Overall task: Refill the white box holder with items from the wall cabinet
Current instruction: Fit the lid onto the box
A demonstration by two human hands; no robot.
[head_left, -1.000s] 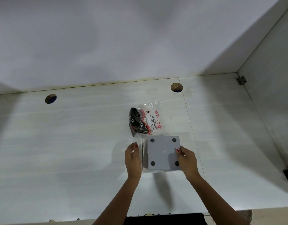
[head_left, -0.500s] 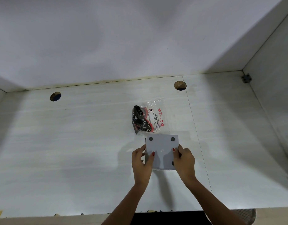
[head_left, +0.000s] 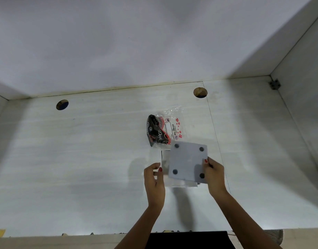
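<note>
Now the white square plastic box holder (head_left: 187, 162) is held tilted over the cabinet shelf (head_left: 82, 159), its four-footed underside shown. It is gripped at its right edge by the right hand (head_left: 215, 177) alone. The left hand (head_left: 154, 180), clasped on it a moment ago, has been drawn off and is loosely curled beside it, holding nothing. The clear plastic packet of black-and-red items (head_left: 161, 131), just behind, is probably to be taken next.

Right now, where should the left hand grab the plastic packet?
By its bulging black end, coming from the left: the plastic packet is full there, while its clear right part looks like limp film. The white box holder, gripped by the right hand, covers the near right corner; the left hand is on the black end's side.
</note>
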